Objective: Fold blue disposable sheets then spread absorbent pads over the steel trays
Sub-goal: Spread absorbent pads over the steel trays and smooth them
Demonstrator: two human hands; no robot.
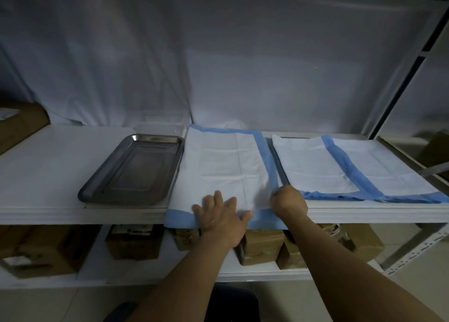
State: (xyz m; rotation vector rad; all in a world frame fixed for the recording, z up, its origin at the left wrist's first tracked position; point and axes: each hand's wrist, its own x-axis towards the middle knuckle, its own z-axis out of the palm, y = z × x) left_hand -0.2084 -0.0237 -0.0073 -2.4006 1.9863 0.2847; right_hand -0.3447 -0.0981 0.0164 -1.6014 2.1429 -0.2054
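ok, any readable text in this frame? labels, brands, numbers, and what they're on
None legible.
Cardboard boxes under the shelf: pale labels, too blurred to read.
Box at far left on the shelf: pale patch, unreadable.
Steel tray and absorbent pads: no visible print.

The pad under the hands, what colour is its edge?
Blue border around a white middle on the pad, seen in the head view.

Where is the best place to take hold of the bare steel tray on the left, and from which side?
Probably grip the bare steel tray by its raised rim at the near short end, coming from the front: that end lies close to the white shelf edge, unobstructed.
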